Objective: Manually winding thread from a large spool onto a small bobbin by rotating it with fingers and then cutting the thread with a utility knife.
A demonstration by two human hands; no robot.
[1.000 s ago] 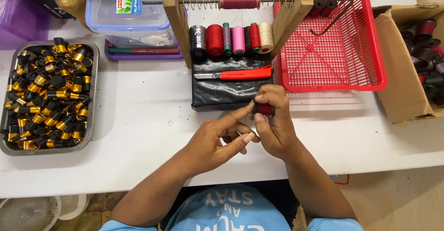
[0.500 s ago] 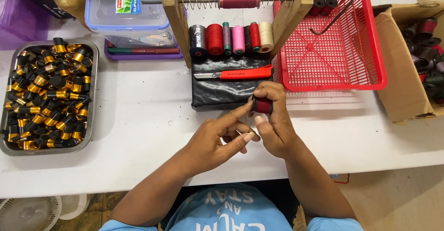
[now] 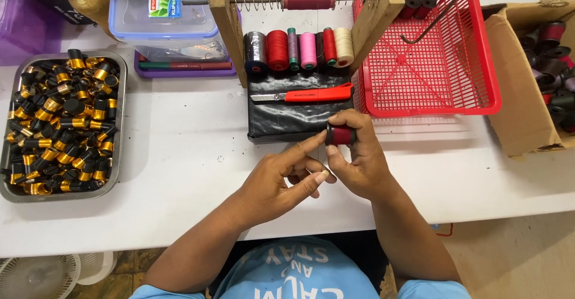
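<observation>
1. The dark red spool [image 3: 342, 135] is sitting above the white table [image 3: 179, 155], pinched in the right hand [image 3: 359, 161].
2. The left hand [image 3: 281, 182] is reaching in, fingers narrow, holding nothing visible.
3. Steady pinching is advisable near the black block [image 3: 287, 116].

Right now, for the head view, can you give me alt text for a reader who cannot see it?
Right hand holds a small red-wound black part over a white table, left hand touching beside it. Metal tray of black-and-gold pieces left; red basket right.
</observation>
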